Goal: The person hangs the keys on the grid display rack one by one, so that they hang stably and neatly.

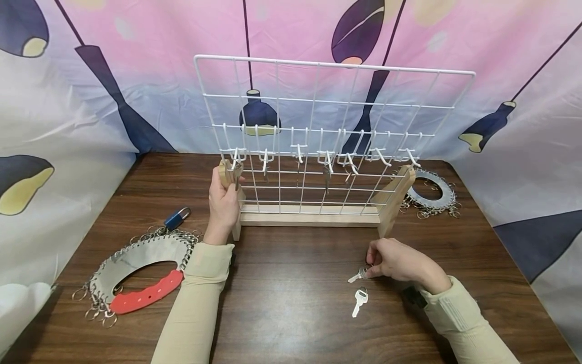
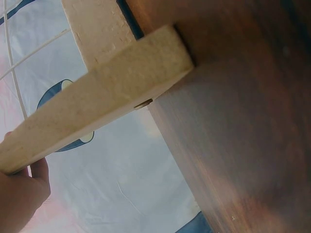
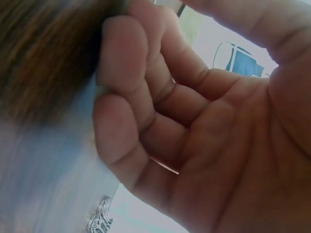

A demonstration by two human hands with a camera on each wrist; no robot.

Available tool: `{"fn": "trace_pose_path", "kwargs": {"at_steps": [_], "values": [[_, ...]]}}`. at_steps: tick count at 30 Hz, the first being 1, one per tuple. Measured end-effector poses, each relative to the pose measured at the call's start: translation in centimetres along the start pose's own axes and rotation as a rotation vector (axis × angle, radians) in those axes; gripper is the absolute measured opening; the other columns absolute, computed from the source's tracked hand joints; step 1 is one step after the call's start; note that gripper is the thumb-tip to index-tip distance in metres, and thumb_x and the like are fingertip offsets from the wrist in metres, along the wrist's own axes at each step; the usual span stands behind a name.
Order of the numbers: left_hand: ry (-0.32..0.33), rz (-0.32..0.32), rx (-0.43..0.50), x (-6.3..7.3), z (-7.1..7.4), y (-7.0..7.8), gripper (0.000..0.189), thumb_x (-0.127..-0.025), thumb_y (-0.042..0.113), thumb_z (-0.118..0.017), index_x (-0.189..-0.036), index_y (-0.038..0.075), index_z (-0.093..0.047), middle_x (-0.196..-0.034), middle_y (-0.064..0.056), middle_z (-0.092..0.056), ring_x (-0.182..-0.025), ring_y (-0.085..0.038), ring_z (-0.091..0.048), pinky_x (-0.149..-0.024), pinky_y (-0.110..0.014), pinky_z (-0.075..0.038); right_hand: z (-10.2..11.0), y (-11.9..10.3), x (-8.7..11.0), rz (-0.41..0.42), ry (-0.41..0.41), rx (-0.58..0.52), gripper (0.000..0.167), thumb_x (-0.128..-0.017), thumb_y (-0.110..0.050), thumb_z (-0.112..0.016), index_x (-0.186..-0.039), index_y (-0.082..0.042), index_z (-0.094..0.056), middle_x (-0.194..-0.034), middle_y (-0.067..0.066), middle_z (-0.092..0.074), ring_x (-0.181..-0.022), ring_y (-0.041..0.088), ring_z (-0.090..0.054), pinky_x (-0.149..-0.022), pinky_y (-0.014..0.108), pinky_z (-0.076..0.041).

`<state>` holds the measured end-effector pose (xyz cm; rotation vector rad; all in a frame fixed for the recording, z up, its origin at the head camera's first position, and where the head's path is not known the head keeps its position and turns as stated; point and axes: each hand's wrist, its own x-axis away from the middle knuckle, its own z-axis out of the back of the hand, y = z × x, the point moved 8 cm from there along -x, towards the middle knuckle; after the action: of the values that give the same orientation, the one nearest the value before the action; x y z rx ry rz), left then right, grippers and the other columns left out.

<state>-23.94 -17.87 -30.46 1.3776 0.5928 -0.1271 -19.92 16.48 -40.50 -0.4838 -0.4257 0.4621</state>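
A white wire grid rack [image 1: 313, 103] with a wooden base [image 1: 309, 219] stands on the table, and several hooks run across its middle. Keys [image 1: 327, 179] hang from some of these hooks. At the rack's left end, my left hand [image 1: 223, 205] grips the wooden side post [image 2: 97, 104], its fingers and thumb around the edge. My right hand [image 1: 402, 260] is low over the table in front of the rack's right end, pinching a silver key [image 1: 358, 275] by its head. Just below it, a second silver key [image 1: 360, 302] lies flat. In the right wrist view curled fingers [image 3: 121, 53] hide the pinched key.
To the left lies a flat metal ring [image 1: 136, 253] edged with small wire rings, with a red grip [image 1: 147, 293]. A blue padlock [image 1: 176, 219] rests beside it. Another such metal ring [image 1: 447, 194] lies behind the rack's right foot. Patterned cloth [image 1: 136, 76] hangs behind the table.
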Motion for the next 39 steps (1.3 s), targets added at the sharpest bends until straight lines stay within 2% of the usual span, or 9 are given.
{"fn": "trace_pose_path", "kwargs": {"at_steps": [5, 8, 11, 13, 17, 24, 29, 34, 39], "values": [[-0.004, -0.015, 0.009, -0.1, 0.0, 0.0, 0.031, -0.087, -0.012, -0.036, -0.116, -0.016, -0.046, -0.086, 0.001, -0.057, -0.079, -0.005, -0.052, -0.073, -0.024, -0.042, 0.2, -0.1, -0.1, 0.045, 0.017, -0.037, 0.027, -0.075, -0.015, -0.082, -0.082, -0.01, -0.057, -0.066, -0.006, -0.052, -0.06, 0.007, -0.048, -0.055, 0.025, -0.041], [-0.007, -0.009, 0.005, -0.1, 0.0, 0.1, 0.033, -0.087, -0.012, -0.036, -0.118, -0.017, -0.046, -0.088, -0.018, -0.06, -0.078, -0.004, -0.052, -0.073, -0.024, -0.042, 0.3, -0.2, -0.2, 0.075, 0.026, -0.046, 0.024, -0.076, -0.01, -0.08, -0.084, -0.009, -0.058, -0.067, -0.005, -0.052, -0.06, 0.007, -0.049, -0.056, 0.024, -0.043], [-0.005, 0.003, 0.004, 0.0, 0.0, 0.2, 0.034, -0.086, -0.012, -0.035, -0.119, -0.016, -0.046, -0.093, -0.028, -0.059, -0.077, -0.003, -0.052, -0.072, -0.022, -0.041, 0.3, -0.3, -0.3, 0.085, 0.023, -0.048, 0.02, -0.077, -0.008, -0.078, -0.084, -0.008, -0.059, -0.068, -0.005, -0.053, -0.061, 0.007, -0.049, -0.056, 0.024, -0.043], [-0.001, 0.007, 0.003, 0.0, 0.0, 0.2, 0.034, -0.086, -0.012, -0.036, -0.119, -0.016, -0.046, -0.09, -0.022, -0.061, -0.077, -0.003, -0.052, -0.072, -0.022, -0.041, 0.2, -0.3, -0.3, 0.085, 0.019, -0.042, 0.018, -0.078, -0.008, -0.077, -0.083, -0.009, -0.06, -0.069, -0.005, -0.053, -0.061, 0.007, -0.049, -0.056, 0.025, -0.043], [0.003, 0.002, 0.007, 0.0, 0.0, 0.2, 0.031, -0.087, -0.012, -0.037, -0.116, -0.016, -0.047, -0.087, 0.0, -0.058, -0.077, -0.003, -0.052, -0.071, -0.022, -0.042, 0.2, -0.3, -0.2, 0.078, 0.02, -0.012, 0.013, -0.082, -0.011, -0.075, -0.08, -0.013, -0.062, -0.069, -0.007, -0.054, -0.061, 0.007, -0.048, -0.056, 0.025, -0.043], [0.009, 0.007, -0.012, -0.1, 0.0, -0.1, 0.035, -0.086, -0.013, -0.034, -0.118, -0.016, -0.046, -0.09, -0.013, -0.061, -0.083, 0.0, -0.055, -0.075, -0.022, -0.043, 0.6, -0.3, 0.1, 0.073, 0.038, 0.016, 0.014, -0.085, -0.018, -0.073, -0.075, -0.019, -0.065, -0.068, -0.011, -0.056, -0.059, 0.006, -0.045, -0.054, 0.025, -0.04], [0.007, -0.005, 0.009, -0.2, -0.1, -0.2, 0.037, -0.085, -0.014, -0.032, -0.12, -0.015, -0.045, -0.095, -0.014, -0.061, -0.084, 0.0, -0.056, -0.075, -0.024, -0.045, 0.7, -0.1, 0.1, 0.073, 0.041, 0.011, 0.015, -0.086, -0.025, -0.073, -0.074, -0.021, -0.065, -0.065, -0.011, -0.054, -0.057, 0.005, -0.044, -0.054, 0.025, -0.04], [0.008, -0.014, 0.008, -0.2, 0.0, -0.1, 0.037, -0.084, -0.015, -0.033, -0.119, -0.015, -0.045, -0.096, -0.018, -0.062, -0.084, 0.001, -0.056, -0.074, -0.021, -0.044, 0.8, -0.5, 0.2, 0.122, 0.029, -0.016, 0.014, -0.089, -0.029, -0.07, -0.078, -0.021, -0.067, -0.067, -0.013, -0.055, -0.058, 0.004, -0.044, -0.055, 0.024, -0.04], [0.011, 0.0, -0.018, -0.1, 0.0, -0.1, 0.035, -0.085, -0.013, -0.034, -0.118, -0.015, -0.046, -0.09, -0.011, -0.062, -0.081, 0.0, -0.055, -0.073, -0.02, -0.043, 1.3, -1.2, 0.6, 0.148, 0.033, -0.079, 0.011, -0.091, -0.026, -0.067, -0.084, -0.019, -0.069, -0.072, -0.01, -0.06, -0.062, 0.005, -0.048, -0.058, 0.024, -0.042]]}}
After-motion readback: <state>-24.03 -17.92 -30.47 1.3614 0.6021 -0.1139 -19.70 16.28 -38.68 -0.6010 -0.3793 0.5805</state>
